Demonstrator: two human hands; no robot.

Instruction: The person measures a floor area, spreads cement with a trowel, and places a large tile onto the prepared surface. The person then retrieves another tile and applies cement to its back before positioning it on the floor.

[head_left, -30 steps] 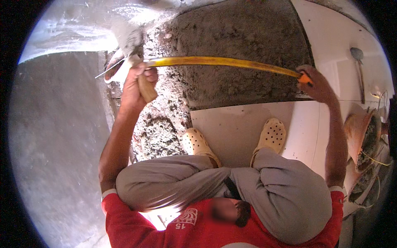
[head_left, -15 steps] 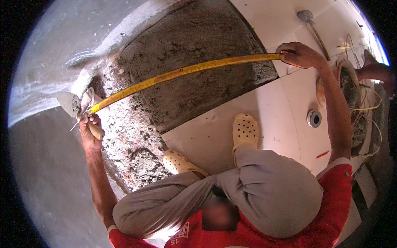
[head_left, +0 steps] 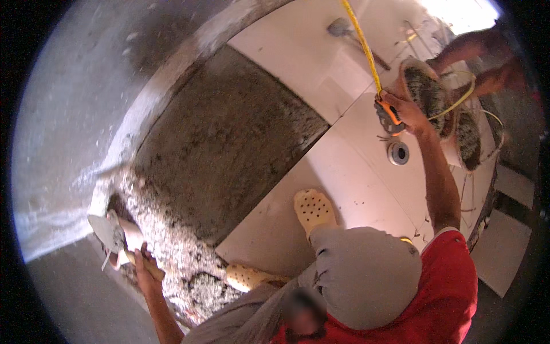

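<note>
My left hand (head_left: 148,270) is closed around the wooden handle of a trowel (head_left: 107,234), its grey, mortar-smeared blade pointing away at the far left. A pale pipe-like piece (head_left: 133,232) sits just beside the blade. Over on the right, my right hand (head_left: 405,113) grips an orange and black tape measure (head_left: 391,118) above white tiles. Its yellow blade (head_left: 362,43) runs out past the top edge, so its far end is hidden. Between my hands lies a dark grey bed of mortar (head_left: 223,137), bordered by tiles.
Two buckets of mortar (head_left: 423,94) stand at the right, with another person's arms (head_left: 481,63) reaching to them. A grey ring-shaped roll (head_left: 398,153) and a mallet (head_left: 339,27) rest on the tiles (head_left: 286,212). Loose rubble (head_left: 166,229) lies near my left hand; tile pieces (head_left: 504,252) lie far right.
The tape blade, stretched between both hands across the mortar before, now runs away from my right hand toward the top. My left hand has left the tape and keeps the trowel. The view has shifted.
</note>
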